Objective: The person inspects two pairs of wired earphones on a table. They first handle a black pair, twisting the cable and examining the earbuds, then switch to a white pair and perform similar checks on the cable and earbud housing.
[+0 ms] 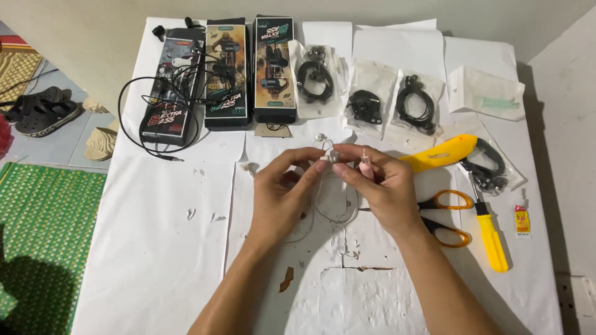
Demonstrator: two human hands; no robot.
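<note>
Left hand (282,189): fingers are pinching shut on the small white earbud (328,155), just above the worktop (155,248).
Right hand (382,186): fingers are closing on the same earbud from the other side.
Cable (335,208): thin white loop is hanging beneath both hands.
Right side: orange-handled scissors (444,217) and yellow screwdriver (490,232) are lying near.
Far edge: three earphone boxes (230,71) and bagged black earphones (372,102) are lying in a row.

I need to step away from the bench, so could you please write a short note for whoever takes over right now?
Left hand and right hand both pinch a small white earphone above the paper-covered table; its thin cable loops below.
Scissors, screwdriver, yellow cutter and glue tube lie right.
Boxed earphones and bagged ones sit behind.
Done: tools and earphones laid out.
Left: cannot tell.
</note>
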